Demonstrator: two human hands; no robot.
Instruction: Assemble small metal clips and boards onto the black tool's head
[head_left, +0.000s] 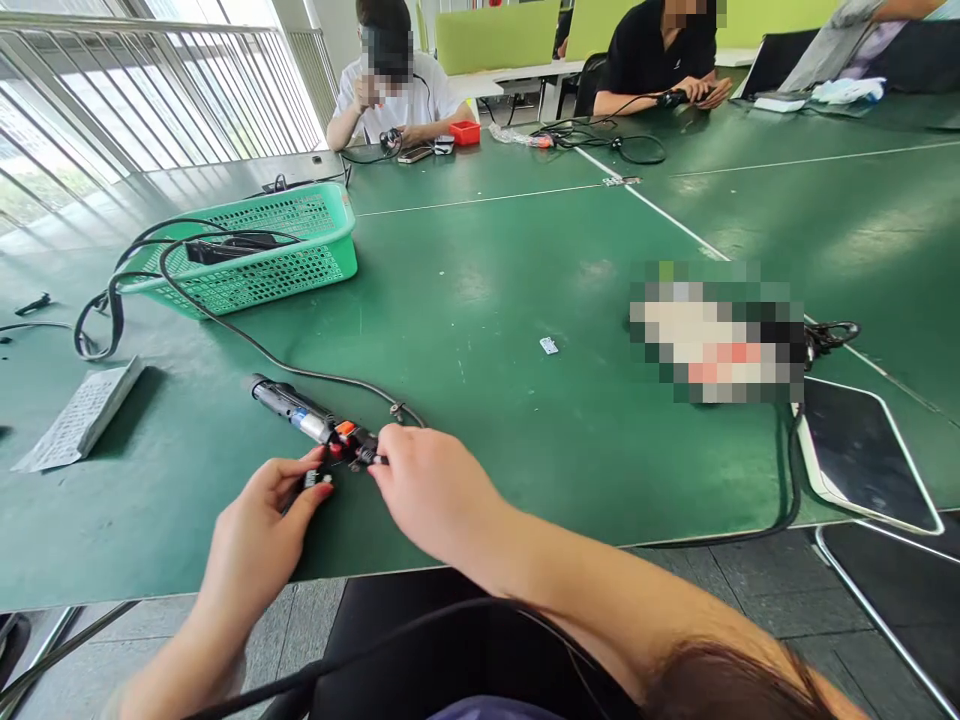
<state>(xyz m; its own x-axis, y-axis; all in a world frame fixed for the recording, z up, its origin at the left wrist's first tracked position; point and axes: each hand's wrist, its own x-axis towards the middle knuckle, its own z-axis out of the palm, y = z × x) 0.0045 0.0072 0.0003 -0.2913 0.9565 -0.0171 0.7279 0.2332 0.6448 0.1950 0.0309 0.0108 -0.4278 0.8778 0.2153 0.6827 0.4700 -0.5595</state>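
A dark cylindrical tool (291, 405) with a silver-blue band and an orange part lies on the green table, pointing to the upper left. My left hand (262, 525) pinches a small dark piece (311, 480) with a pale end between thumb and fingers, just below the orange part. At the tool's near right end, my right hand (435, 490) has its fingers curled round the dark end, where a black cable (277, 362) runs close by. The right fingertips are mostly hidden by the hand itself.
A green basket (277, 275) holding cables stands at the back left. Folded paper (82, 415) lies left, a small white piece (549, 346) mid-table. A phone (866, 450) and a blurred object (716, 345) are at the right. Two people sit across the green table (480, 260).
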